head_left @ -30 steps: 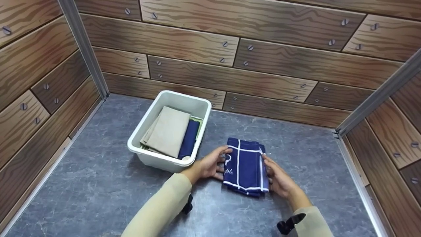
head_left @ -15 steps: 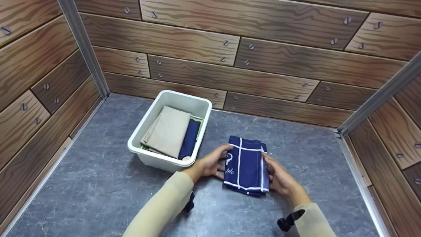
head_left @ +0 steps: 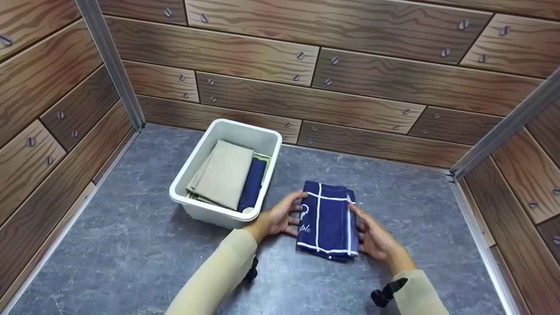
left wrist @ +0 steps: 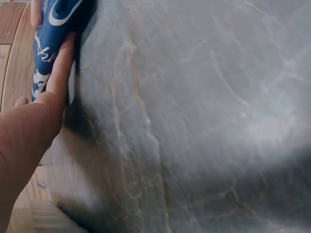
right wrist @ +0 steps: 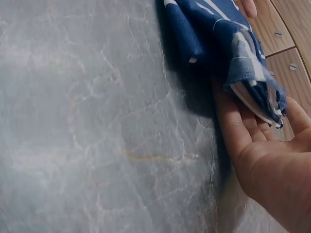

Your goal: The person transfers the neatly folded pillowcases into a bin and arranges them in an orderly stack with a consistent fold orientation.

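Observation:
A folded navy cloth point(head_left: 333, 223) with white lines and white lettering lies on the grey floor, right of the bin. My left hand point(head_left: 281, 215) holds its left edge, thumb on top and fingers low along the side. At the opposite edge, my right hand point(head_left: 376, 234) has its thumb over the top. In the right wrist view, fingers point(right wrist: 233, 121) reach under the cloth's layered, open-looking edge point(right wrist: 255, 80). The left wrist view shows one finger point(left wrist: 60, 70) along the lettered side of the cloth.
Left of the cloth stands a white plastic bin point(head_left: 205, 214), close by the left wrist. Inside are a folded beige cloth point(head_left: 225, 173), a navy cloth point(head_left: 253, 183) and a green edge of fabric. Wood-patterned walls point(head_left: 262, 65) enclose the back and both sides.

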A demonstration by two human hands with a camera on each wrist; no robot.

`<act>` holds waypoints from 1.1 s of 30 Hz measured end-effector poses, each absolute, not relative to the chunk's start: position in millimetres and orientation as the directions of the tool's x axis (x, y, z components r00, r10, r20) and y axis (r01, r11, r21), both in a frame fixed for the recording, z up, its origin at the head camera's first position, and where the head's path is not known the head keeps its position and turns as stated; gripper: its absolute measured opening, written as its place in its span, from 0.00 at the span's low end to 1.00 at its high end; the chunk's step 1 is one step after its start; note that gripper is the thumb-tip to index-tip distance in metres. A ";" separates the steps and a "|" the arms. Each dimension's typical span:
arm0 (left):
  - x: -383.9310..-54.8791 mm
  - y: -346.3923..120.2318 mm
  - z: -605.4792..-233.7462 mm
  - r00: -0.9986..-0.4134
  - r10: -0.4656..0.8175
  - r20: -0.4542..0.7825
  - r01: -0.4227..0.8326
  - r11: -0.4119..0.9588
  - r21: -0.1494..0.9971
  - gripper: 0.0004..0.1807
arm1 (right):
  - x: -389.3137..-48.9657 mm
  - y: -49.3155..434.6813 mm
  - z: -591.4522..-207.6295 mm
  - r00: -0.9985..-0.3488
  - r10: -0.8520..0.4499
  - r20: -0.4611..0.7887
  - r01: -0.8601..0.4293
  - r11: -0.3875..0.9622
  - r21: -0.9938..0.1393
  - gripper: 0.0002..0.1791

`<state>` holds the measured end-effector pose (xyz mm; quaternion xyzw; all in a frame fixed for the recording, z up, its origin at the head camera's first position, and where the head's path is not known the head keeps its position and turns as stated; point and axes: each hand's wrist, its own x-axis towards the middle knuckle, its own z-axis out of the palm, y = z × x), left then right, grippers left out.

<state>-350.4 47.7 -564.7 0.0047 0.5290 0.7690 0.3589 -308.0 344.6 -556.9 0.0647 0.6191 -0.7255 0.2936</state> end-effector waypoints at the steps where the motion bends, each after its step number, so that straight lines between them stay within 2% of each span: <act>1: -350.1 47.5 -565.4 -0.744 0.554 -0.374 -0.548 -0.186 0.815 0.38 | -307.7 345.0 -557.5 -0.819 -0.350 -0.455 0.504 -0.058 -0.862 0.34; 9: -349.9 47.1 -569.6 -0.755 0.538 -0.374 -0.539 -0.184 0.822 0.37 | -306.5 342.5 -559.7 -0.841 -0.327 -0.430 0.468 -0.041 -0.883 0.36; 19: -345.5 49.9 -574.5 -0.782 0.517 -0.347 -0.482 -0.149 0.863 0.33 | -303.2 338.7 -565.9 -0.876 -0.227 -0.425 0.445 -0.041 -0.895 0.39; 27: -344.5 48.4 -577.4 -0.774 0.538 -0.334 -0.479 -0.154 0.864 0.32 | -301.7 334.6 -568.4 -0.897 -0.159 -0.411 0.419 -0.015 -0.908 0.40; 33: -343.6 45.4 -578.0 -0.771 0.544 -0.331 -0.475 -0.145 0.868 0.31 | -300.5 333.3 -568.6 -0.898 -0.155 -0.412 0.419 -0.012 -0.908 0.39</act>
